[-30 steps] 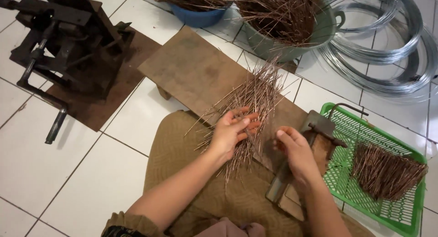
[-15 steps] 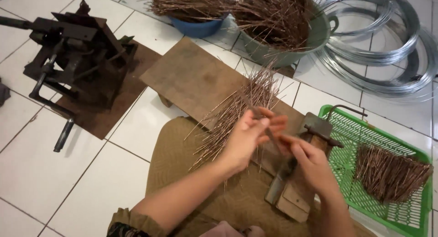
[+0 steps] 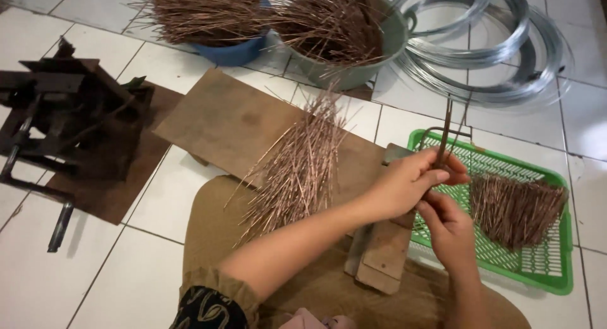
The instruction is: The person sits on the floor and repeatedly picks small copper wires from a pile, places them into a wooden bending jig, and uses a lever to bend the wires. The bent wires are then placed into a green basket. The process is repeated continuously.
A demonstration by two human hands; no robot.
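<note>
My left hand [image 3: 408,185] and my right hand [image 3: 449,229] meet above the left edge of a green plastic basket [image 3: 549,271]. Both pinch a few thin brown rods [image 3: 444,134] that stand up from my fingers. A loose heap of the same rods [image 3: 297,171] lies on a wooden board [image 3: 227,123] across my lap, left of my hands. A small wooden and metal jig [image 3: 379,256] sits under my wrists, partly hidden. Inside the basket lies a bundle of shorter rods [image 3: 515,209].
A blue bowl [image 3: 234,50] and a grey basin [image 3: 386,47] at the back hold more rods. Coils of silver wire [image 3: 506,50] lie at the back right. A dark metal machine [image 3: 69,114] stands on a brown mat at the left.
My left hand left the heap on the board and moved right to meet my right hand. Both now hold a few rods up over the basket's edge.
</note>
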